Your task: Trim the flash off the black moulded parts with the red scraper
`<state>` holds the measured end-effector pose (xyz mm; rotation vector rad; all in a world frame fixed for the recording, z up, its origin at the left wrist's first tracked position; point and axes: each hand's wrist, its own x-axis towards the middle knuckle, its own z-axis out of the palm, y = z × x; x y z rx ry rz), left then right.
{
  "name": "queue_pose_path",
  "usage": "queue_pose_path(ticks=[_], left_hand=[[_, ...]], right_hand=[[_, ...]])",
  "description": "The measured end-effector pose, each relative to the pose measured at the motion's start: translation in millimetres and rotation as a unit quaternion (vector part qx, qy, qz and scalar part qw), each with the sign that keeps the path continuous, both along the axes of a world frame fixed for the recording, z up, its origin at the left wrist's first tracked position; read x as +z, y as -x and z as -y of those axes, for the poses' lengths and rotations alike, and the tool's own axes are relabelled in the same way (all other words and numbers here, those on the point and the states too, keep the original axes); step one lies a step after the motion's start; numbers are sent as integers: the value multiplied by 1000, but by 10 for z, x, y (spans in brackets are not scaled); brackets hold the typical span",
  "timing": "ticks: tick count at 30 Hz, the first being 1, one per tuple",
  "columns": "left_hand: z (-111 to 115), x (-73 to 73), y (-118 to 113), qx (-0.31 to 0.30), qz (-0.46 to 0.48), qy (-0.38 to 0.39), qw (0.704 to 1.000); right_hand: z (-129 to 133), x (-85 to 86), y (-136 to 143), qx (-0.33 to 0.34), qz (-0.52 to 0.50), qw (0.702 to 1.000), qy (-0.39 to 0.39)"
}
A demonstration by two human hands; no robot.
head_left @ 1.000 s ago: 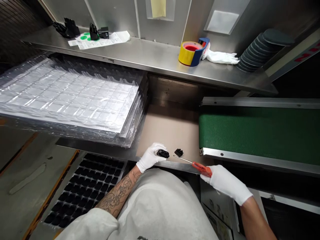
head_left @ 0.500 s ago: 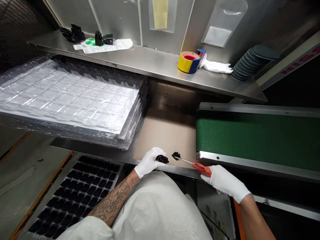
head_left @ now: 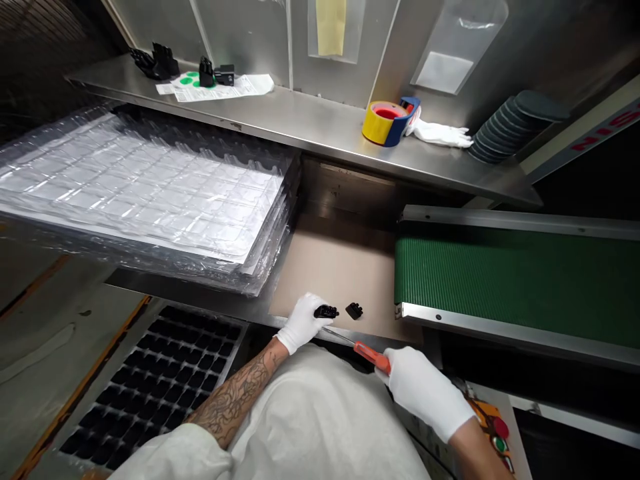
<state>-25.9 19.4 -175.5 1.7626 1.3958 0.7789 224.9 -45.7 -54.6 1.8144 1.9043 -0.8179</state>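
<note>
In the head view my left hand point(head_left: 304, 323), in a white glove, is closed on a small black plastic part point(head_left: 327, 312) over the near edge of the board. My right hand point(head_left: 423, 387), also gloved, grips a red-handled tool point(head_left: 371, 357) with a thin metal shaft. The shaft points left, and its tip lies by my left fingers, just under the held part; whether it touches the part I cannot tell. A second small black piece point(head_left: 355, 311) lies loose on the brown board point(head_left: 345, 267), right of my left hand.
Clear plastic trays point(head_left: 150, 193) are stacked at left; a tray of black parts point(head_left: 155, 373) sits below. A green conveyor belt point(head_left: 500, 273) runs at right. The metal shelf point(head_left: 310, 123) behind bears tape rolls point(head_left: 385, 123), a white glove point(head_left: 443, 133), stacked dark discs point(head_left: 515, 127) and black parts point(head_left: 163, 61).
My right hand has drawn the tool away from the loose black piece, moving left and nearer my body, and its tip is now by my left hand. The left hand keeps its hold.
</note>
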Motion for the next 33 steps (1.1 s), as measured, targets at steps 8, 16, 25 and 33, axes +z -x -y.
queue_pose_path(ticks=[8,16,25,33], left_hand=[[-11,-145,-16,224,460,227,829],[4,19,-189,262,688,371,566],[7,37,-195,263,676,382,573],[-4,61,-153,259,667,399,573]], right_hand=[[371,-425,-119,-152,-126,980,11],[570,-1188,91,-289,-285,914,-12],[633,-1376,4,-290,-333,896,-52],[828,-1559,-271,-394,-391,831,-42]])
